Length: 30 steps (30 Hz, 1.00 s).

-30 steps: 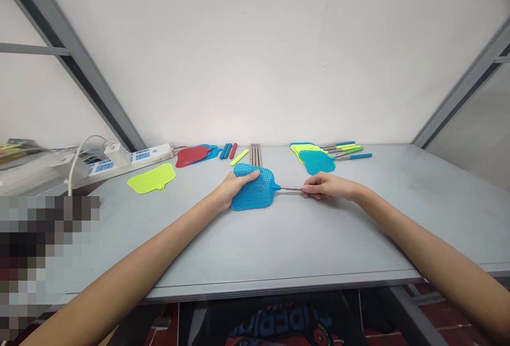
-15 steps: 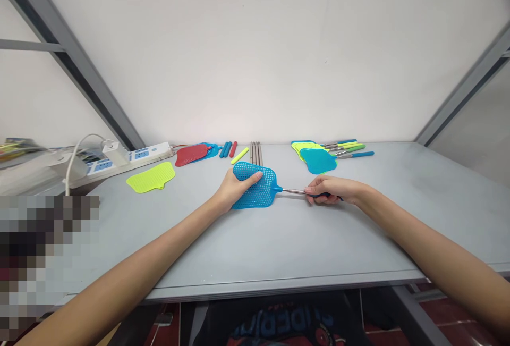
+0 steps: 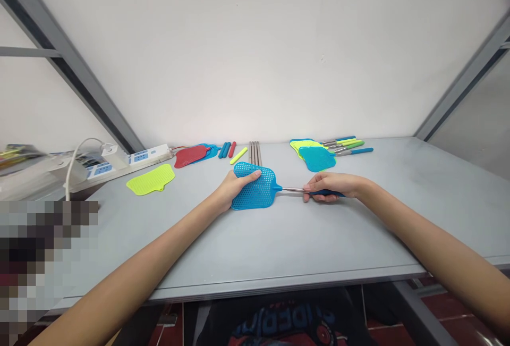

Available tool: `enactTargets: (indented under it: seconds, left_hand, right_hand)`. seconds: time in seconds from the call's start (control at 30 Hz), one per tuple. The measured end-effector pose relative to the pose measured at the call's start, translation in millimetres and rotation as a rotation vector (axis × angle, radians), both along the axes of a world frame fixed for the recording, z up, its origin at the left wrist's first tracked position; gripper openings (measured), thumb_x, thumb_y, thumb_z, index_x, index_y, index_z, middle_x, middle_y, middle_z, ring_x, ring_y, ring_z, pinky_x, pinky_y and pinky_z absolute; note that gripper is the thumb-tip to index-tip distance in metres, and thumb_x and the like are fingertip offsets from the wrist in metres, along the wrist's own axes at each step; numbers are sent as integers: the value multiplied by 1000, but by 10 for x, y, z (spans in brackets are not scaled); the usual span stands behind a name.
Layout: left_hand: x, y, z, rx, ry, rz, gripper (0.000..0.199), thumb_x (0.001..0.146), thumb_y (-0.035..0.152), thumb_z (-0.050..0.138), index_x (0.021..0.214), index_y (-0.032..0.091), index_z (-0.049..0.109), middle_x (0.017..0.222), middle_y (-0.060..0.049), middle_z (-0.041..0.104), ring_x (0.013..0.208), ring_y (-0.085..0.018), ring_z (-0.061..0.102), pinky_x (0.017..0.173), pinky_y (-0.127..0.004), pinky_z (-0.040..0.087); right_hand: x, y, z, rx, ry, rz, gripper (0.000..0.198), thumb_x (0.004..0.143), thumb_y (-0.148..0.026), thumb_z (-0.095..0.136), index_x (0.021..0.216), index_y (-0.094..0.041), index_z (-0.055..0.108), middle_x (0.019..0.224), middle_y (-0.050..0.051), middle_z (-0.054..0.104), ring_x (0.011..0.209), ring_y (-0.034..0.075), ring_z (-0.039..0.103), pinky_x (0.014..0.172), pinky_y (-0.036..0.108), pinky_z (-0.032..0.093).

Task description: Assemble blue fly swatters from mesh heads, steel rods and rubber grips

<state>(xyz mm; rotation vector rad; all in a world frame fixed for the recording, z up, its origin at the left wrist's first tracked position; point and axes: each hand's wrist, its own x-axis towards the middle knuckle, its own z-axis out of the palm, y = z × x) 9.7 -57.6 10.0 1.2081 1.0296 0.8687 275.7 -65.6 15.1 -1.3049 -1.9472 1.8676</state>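
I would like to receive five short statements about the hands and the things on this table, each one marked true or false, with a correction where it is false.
1. The left hand holds a blue swatter's mesh head. True.

2. The right hand is empty. False: the right hand holds the same swatter's dark blue handle.

3. The red mesh head partly covers another blue head. True.

4. The power strip lies on the right side. False: the power strip lies on the left side.

5. Metal rods lie beyond the held mesh head. True.
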Motion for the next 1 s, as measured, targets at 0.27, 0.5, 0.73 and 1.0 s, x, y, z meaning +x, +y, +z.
enactTargets:
  seconds: [0.27, 0.5, 0.73, 1.0]
  left_hand:
    - [-8, 17, -20, -8, 15, 15, 37, 61, 41, 69, 86, 15, 62, 85, -7, 68, 76, -21, 64, 74, -36, 51]
    - [-4, 20, 0, -22, 28, 17, 37, 61, 41, 69, 87, 15, 62, 86, -8, 68, 75, -22, 64, 71, -35, 52]
    - [6, 13, 11, -31, 14, 15, 37, 61, 41, 69, 87, 15, 63, 86, -8, 69, 75, -22, 65, 71, -35, 52]
    - [8, -7, -3, -24, 27, 25, 37, 61, 41, 68, 87, 15, 63, 88, -7, 68, 78, -22, 64, 73, -35, 52]
  right_hand:
    - [0, -9, 7, 11, 17, 4, 35, 81, -41, 47, 83, -9, 63, 51, -4, 43, 37, 2, 30, 36, 19, 20]
    - [3, 2, 0, -10, 34, 2, 35, 80, -41, 49, 84, -9, 63, 51, -4, 43, 36, 2, 31, 35, 19, 20]
    - [-15, -16, 27, -6, 24, -9, 35, 80, -40, 49, 83, -8, 63, 50, -4, 44, 36, 2, 31, 36, 19, 21]
    - [22, -24, 10, -23, 36, -8, 35, 81, -41, 48, 84, -9, 63, 49, -3, 46, 35, 3, 32, 38, 21, 22]
